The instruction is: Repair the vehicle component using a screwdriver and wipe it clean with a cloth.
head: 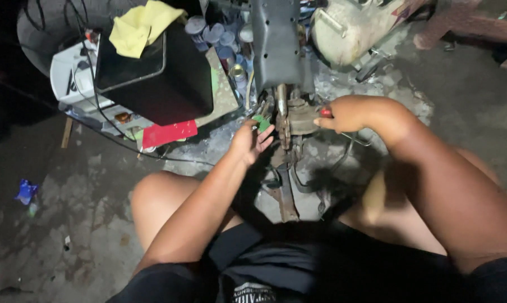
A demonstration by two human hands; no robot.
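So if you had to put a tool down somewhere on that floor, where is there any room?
Bare concrete floor lies open left of the left knee, past the blue scrap. More shows at upper right, beyond the right hand. It is crowded ahead: black box, cans, cables, and the rusty frame by the left hand.

The left hand is reaching forward, fingers loosely spread. The right hand is curling closed, its arm bending inward.

Light: dim, brightest at centre, falling from twelve o'clock
Shadows: deep at six and nine o'clock
Sharpness: soft, grainy throughout
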